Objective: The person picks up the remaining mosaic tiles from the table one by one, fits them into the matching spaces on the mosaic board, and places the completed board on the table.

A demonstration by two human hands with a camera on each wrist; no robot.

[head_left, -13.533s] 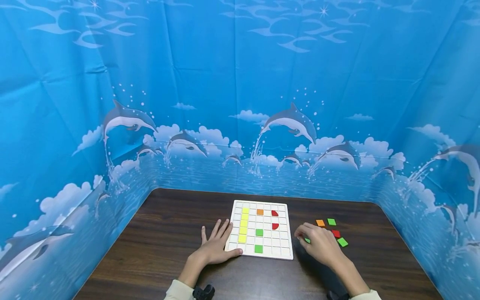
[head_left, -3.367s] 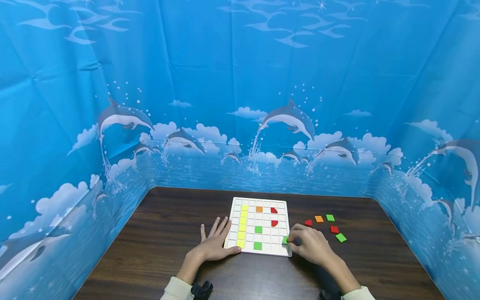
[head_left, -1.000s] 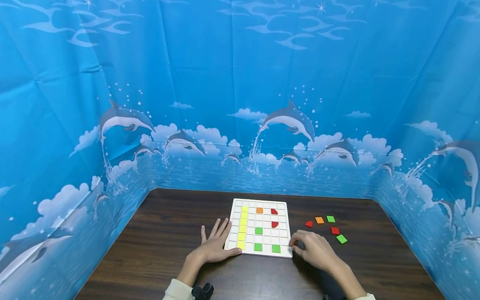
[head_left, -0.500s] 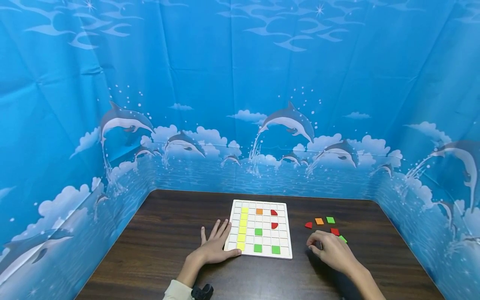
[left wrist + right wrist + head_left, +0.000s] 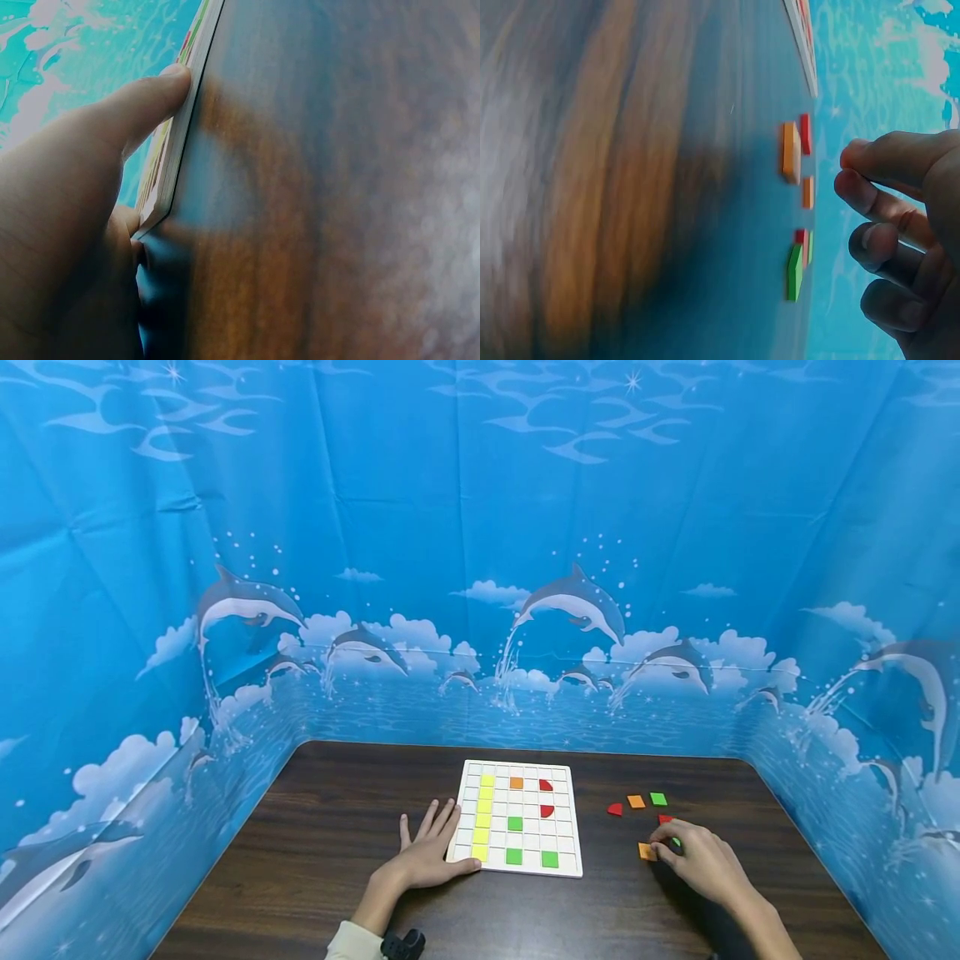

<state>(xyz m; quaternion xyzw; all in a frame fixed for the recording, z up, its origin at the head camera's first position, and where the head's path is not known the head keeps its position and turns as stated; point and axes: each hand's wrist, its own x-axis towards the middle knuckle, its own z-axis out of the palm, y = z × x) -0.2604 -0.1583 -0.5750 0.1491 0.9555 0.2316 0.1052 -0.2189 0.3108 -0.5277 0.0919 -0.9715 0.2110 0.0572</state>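
Note:
A white square grid board (image 5: 531,842) lies on the table, holding a column of yellow tiles (image 5: 483,821) and several orange, red and green pieces. My left hand (image 5: 422,862) is spread flat at the board's left side, its thumb (image 5: 161,86) touching the near edge in the left wrist view. My right hand (image 5: 701,860) hovers right of the board, fingers loosely bent. Beside its fingertips in the head view lies an orange square tile (image 5: 647,852). In the right wrist view that orange tile (image 5: 790,152) rests on the table, apart from the fingers.
More loose pieces lie right of the board: a red quarter-round piece (image 5: 615,810), another orange tile (image 5: 636,802), a green tile (image 5: 658,799), and red and green tiles partly hidden by my right hand. A blue dolphin-print curtain (image 5: 465,568) stands round the dark wooden table (image 5: 360,785).
A green tile pinched by my right hand earlier now lies in the board's bottom row. The right hand has moved right, and an orange tile now shows beside it. The left hand stays put.

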